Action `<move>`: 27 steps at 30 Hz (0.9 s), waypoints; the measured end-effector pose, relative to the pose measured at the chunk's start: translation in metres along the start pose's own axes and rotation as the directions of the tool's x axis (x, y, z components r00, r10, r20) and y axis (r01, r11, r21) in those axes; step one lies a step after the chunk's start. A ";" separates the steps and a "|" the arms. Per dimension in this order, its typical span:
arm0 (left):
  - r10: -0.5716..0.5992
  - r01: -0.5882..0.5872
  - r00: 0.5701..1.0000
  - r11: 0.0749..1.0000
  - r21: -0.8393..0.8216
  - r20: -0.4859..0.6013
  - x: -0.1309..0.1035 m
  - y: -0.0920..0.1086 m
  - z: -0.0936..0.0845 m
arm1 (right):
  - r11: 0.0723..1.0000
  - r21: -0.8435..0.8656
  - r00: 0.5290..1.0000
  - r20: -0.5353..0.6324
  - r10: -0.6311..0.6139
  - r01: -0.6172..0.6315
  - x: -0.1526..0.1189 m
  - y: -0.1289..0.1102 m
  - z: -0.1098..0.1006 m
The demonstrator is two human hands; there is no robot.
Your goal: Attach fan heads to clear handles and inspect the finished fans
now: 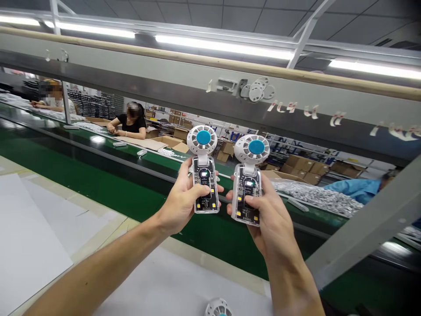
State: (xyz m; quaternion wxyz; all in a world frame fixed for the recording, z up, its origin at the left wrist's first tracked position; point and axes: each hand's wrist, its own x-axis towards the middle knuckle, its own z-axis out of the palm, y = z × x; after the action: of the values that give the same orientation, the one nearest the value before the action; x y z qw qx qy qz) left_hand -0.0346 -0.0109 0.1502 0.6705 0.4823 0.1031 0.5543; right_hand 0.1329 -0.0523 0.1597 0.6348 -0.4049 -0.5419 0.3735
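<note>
I hold two small hand fans up in front of me, side by side. Each has a round white grille head with a blue centre and a clear handle showing a dark circuit board and lit yellow spots. My left hand (182,199) grips the left fan (204,169), thumb across its handle. My right hand (269,215) grips the right fan (249,177), thumb pressed on its lower handle. The two fans are upright and a little apart. Another white fan head (219,308) peeks in at the bottom edge on the white worktop.
A green conveyor belt (82,169) runs across behind my hands. Two seated people (131,125) work at its far side, with cardboard boxes (301,164) and a heap of bagged parts (315,197) beyond. A grey frame beam (164,79) crosses overhead and a slanted grey bar (368,228) stands right.
</note>
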 end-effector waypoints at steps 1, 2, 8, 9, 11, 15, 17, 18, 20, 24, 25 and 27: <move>-0.002 0.002 1.000 1.000 -0.002 0.000 0.000 0.001 0.000 | 1.000 -0.003 1.000 -0.001 -0.002 0.002 0.000 0.000 0.000; -0.004 0.004 1.000 1.000 -0.004 0.000 0.000 0.001 -0.001 | 1.000 -0.006 1.000 -0.001 -0.003 0.003 0.000 0.000 0.000; -0.034 0.034 0.999 0.999 -0.024 0.014 0.001 0.001 -0.002 | 1.000 -0.001 1.000 -0.001 0.016 -0.016 -0.001 0.000 0.001; -0.043 0.044 0.999 0.999 -0.030 0.026 0.001 0.000 -0.002 | 1.000 0.000 1.000 0.000 0.021 -0.021 -0.001 0.000 0.001; -0.055 0.058 0.996 0.997 -0.050 0.064 0.000 -0.002 -0.002 | 1.000 0.010 1.000 0.000 0.026 -0.026 -0.001 0.000 0.003; -0.062 0.072 0.992 0.994 -0.088 0.113 -0.002 -0.003 0.000 | 0.999 0.041 1.000 -0.023 0.012 -0.011 -0.001 0.000 0.005; -0.063 0.074 0.991 0.993 -0.095 0.114 -0.003 -0.002 0.001 | 0.999 0.052 1.000 -0.015 -0.007 0.008 -0.001 0.000 0.005; -0.066 0.077 0.991 0.993 -0.094 0.117 -0.003 -0.001 0.001 | 0.998 0.055 1.000 -0.002 -0.017 0.017 -0.001 0.000 0.004; -0.067 0.077 0.992 0.993 -0.087 0.111 -0.003 -0.002 0.000 | 0.998 0.055 0.999 0.023 -0.036 0.035 -0.001 0.001 0.003; -0.099 0.100 0.995 0.994 -0.047 0.022 -0.001 -0.007 -0.004 | 0.993 0.082 0.993 -0.090 -0.074 0.082 0.001 0.002 0.005; -0.108 0.108 0.994 0.993 -0.037 -0.004 0.000 -0.010 -0.005 | 0.992 0.120 0.994 -0.107 -0.034 0.047 0.002 0.002 0.006; -0.115 0.114 0.992 0.993 -0.017 -0.051 0.003 -0.014 -0.008 | 0.980 0.191 0.995 -0.075 0.072 -0.057 0.004 0.000 0.006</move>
State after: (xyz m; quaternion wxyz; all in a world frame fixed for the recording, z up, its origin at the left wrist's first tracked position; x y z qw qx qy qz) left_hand -0.0299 -0.0035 0.1366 0.7016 0.4561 0.1440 0.5282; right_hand 0.1279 -0.0484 0.1614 0.6794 -0.3751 -0.4643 0.4268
